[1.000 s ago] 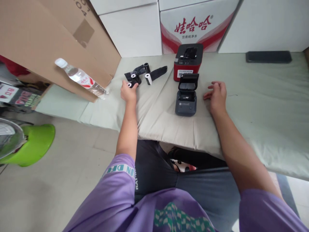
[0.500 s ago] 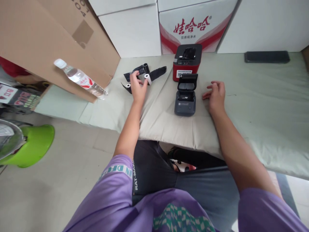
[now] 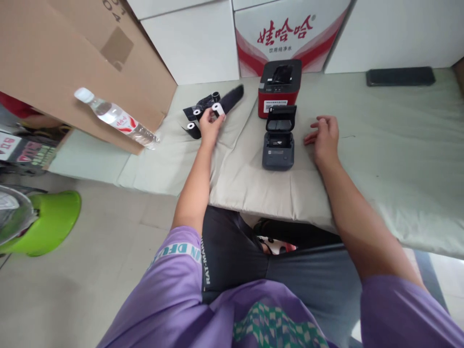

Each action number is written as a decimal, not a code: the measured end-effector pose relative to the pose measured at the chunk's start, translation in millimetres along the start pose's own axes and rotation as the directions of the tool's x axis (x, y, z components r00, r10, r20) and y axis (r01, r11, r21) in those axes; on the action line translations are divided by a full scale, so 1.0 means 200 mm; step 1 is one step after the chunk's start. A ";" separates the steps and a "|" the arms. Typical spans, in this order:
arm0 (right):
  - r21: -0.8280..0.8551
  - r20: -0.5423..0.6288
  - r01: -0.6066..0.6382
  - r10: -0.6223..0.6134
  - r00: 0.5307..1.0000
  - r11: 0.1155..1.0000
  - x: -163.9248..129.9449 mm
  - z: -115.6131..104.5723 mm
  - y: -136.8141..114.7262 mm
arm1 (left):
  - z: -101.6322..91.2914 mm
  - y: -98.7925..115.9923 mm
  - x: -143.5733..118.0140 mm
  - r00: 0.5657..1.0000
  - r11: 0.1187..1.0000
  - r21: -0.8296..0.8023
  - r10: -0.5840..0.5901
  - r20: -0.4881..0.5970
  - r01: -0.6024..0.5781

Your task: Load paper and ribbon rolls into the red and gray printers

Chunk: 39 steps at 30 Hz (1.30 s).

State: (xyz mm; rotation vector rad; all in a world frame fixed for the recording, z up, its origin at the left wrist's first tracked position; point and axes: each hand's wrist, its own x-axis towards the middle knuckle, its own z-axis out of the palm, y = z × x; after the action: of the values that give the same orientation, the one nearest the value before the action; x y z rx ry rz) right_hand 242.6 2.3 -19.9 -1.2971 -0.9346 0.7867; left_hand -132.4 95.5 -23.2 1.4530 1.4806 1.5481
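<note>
Between the fingers of my left hand is a white paper roll with a dark strip trailing from it to the upper right. Close by lie a black roll with a white core and several more dark rolls and strips, partly behind the hand. My right hand rests on the cloth with fingers loosely curled and apart, holding nothing. Left of it stands a small dark label printer, its lid raised. A red and black printer sits just behind that one.
A water bottle leans against the cardboard box at left. White cartons line the back of the cloth-covered surface. A flat black object lies at the back right. A green stool stands on the floor.
My left hand has closed on the white paper roll and lifted it slightly, its dark strip moving along. More rolls show beside the hand. My right hand stays in place.
</note>
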 end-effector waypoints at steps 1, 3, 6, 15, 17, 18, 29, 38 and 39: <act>0.003 -0.002 -0.001 0.001 1.000 1.000 0.00 0.00 0.00 | 0.00 0.01 0.00 1.000 0.998 -0.065 -0.017 -0.013 0.016; 0.006 -0.005 -0.005 0.005 1.000 1.000 0.00 0.00 0.01 | -0.02 0.03 0.00 0.998 0.988 -0.145 -0.063 -0.012 0.060; 0.009 -0.006 0.000 0.000 1.000 1.000 0.01 0.00 0.02 | -0.04 0.06 -0.01 0.997 0.957 -0.282 -0.056 0.055 0.069; 0.035 0.000 -0.002 0.002 1.000 0.999 0.01 0.00 0.03 | 0.02 0.06 -0.05 0.977 0.936 -0.279 -0.202 0.073 0.214; 0.035 0.001 -0.003 0.003 1.000 0.999 0.00 0.00 0.02 | 0.04 0.08 -0.07 0.969 0.933 -0.266 -0.219 0.113 0.242; 0.035 0.002 -0.001 0.000 1.000 0.999 0.00 0.00 0.02 | 0.05 0.10 -0.09 0.966 0.933 -0.260 -0.222 0.133 0.250; -0.063 0.051 0.057 -0.054 0.997 0.996 0.01 0.00 0.06 | 0.08 0.16 -0.16 0.943 0.915 -0.321 -0.149 0.296 0.245; -0.058 0.104 0.047 -0.041 0.994 0.997 0.05 -0.02 0.10 | 0.29 0.61 -0.28 0.691 0.984 -0.163 0.074 0.719 0.064; -0.064 0.110 0.048 -0.041 0.993 0.997 0.05 -0.02 0.11 | 0.31 0.68 -0.28 0.649 0.982 -0.172 0.081 0.756 0.078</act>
State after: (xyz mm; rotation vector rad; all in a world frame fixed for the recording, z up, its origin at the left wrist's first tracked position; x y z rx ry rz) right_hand 250.7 12.2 -39.8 -1.2967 -1.0812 0.8040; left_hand -21.6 33.3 73.2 1.6805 0.7830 0.8261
